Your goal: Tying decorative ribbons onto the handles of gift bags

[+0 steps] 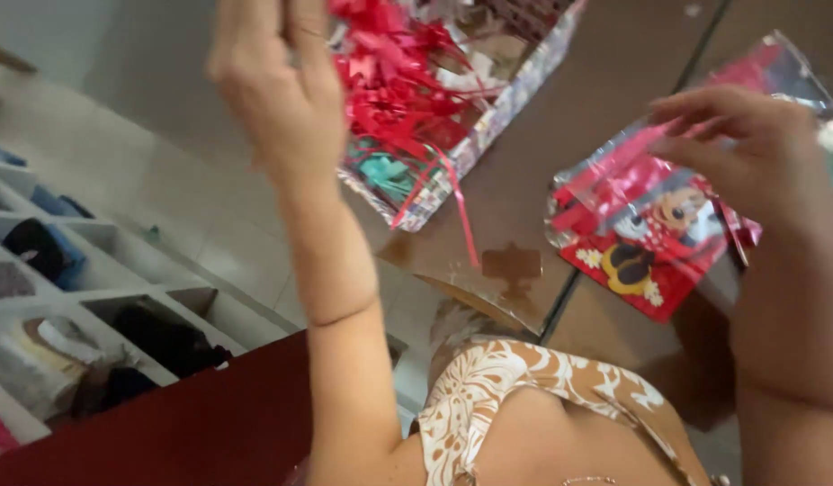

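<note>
My left hand (277, 85) is raised at the top left, fingers pinched on a bunch of red shredded paper strips (394, 81) that hang over a shiny patterned box (488, 126). The box holds more red strips and something teal. My right hand (749, 148) at the right grips the top edge of a clear plastic bag (641, 225) with a red cartoon-print card inside. The bag rests on a brown glass-topped table (542, 180).
White cubby shelves (84, 306) with folded clothes and shoes stand at the left on a pale tiled floor. A dark red surface (192, 423) lies at the bottom left. My brown-and-white patterned garment (524, 378) shows at the bottom centre.
</note>
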